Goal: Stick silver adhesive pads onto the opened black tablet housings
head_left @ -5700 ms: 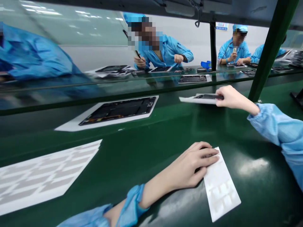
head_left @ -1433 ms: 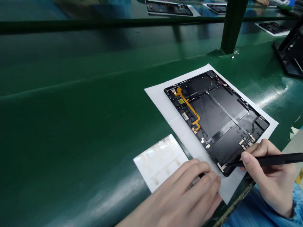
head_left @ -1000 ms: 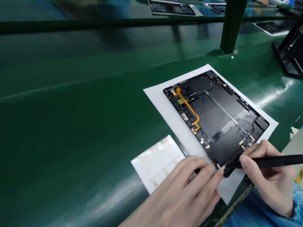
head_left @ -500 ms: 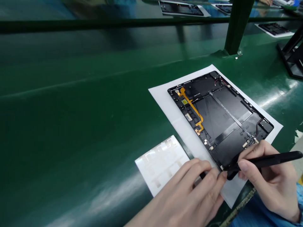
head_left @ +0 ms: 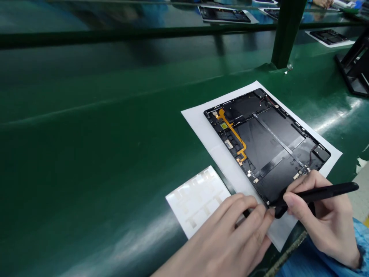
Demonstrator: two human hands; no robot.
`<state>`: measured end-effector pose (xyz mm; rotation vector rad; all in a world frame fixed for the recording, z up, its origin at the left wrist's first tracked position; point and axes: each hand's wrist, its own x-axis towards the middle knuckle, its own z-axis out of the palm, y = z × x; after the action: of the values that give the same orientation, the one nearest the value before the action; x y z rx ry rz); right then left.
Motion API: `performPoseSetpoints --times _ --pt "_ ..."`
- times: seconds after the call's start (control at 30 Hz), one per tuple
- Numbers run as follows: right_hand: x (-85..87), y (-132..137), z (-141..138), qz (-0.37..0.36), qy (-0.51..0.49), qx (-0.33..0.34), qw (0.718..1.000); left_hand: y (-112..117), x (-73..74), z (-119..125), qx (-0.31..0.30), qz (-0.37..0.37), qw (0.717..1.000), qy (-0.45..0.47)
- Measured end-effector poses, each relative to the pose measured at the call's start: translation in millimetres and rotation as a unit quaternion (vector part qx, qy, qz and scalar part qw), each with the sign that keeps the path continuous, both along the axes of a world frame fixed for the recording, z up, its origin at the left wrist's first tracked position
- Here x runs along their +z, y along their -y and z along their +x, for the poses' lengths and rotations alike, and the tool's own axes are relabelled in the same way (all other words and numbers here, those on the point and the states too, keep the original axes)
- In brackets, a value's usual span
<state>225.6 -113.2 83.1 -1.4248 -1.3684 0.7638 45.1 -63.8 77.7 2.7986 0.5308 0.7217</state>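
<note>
An opened tablet housing (head_left: 276,130) lies face up, with an orange flex cable (head_left: 236,134) and a grey ribbon cable (head_left: 278,140) inside. My right hand (head_left: 323,215) grips black tweezers (head_left: 325,192) like a pen, their tips at the housing's near corner. My left hand (head_left: 239,234) has its fingers bent and pressed together beside that corner, fingertips close to the tweezer tips. Something dark shows between the left fingers; what it is stays hidden. Left of this hand lies a white sticker sheet (head_left: 198,200) with small pale patches, partly covered by the hand.
White paper (head_left: 198,119) lies under the housing on the green work surface (head_left: 100,154). A green post (head_left: 288,34) rises behind it, and a black stand (head_left: 354,69) is at the right. More housings (head_left: 330,36) lie farther back. A co-worker's hand (head_left: 324,3) shows at the top.
The view has shifted slightly. My right hand and the tweezers have moved a little left, while my left hand stays almost in place by the corner.
</note>
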Motion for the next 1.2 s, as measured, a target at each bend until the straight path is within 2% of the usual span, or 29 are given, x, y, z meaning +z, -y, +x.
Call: performPoseSetpoints --times 0.1,0.3,0.43,0.77,1.0,1.2 --pt "0.1 -0.3 -0.8 -0.013 -0.009 -0.015 1.000 -3.9 2.4 -0.4 -0.009 0.001 1.000 0.015" --pt "-2.0 0.0 1.2 -0.002 -0.052 -0.050 0.997 -11.2 -0.5 -4.9 -0.003 -0.052 0.995 0.086" --pt "-3.2 0.1 0.9 -0.025 -0.028 -0.048 0.998 -11.6 -6.4 -4.9 0.024 -0.038 0.995 0.092" --pt "-4.6 1.2 -0.4 -0.040 -0.051 -0.056 0.996 -12.5 -6.5 -4.4 0.010 -0.039 0.996 0.074" --pt "-3.0 -0.4 2.1 -0.015 -0.017 -0.033 0.999 -13.6 -6.3 -0.7 -0.008 -0.047 0.994 0.095" --pt "-5.4 4.4 0.9 0.038 0.032 -0.005 0.999 -13.6 -4.2 1.4 -0.014 -0.048 0.994 0.097"
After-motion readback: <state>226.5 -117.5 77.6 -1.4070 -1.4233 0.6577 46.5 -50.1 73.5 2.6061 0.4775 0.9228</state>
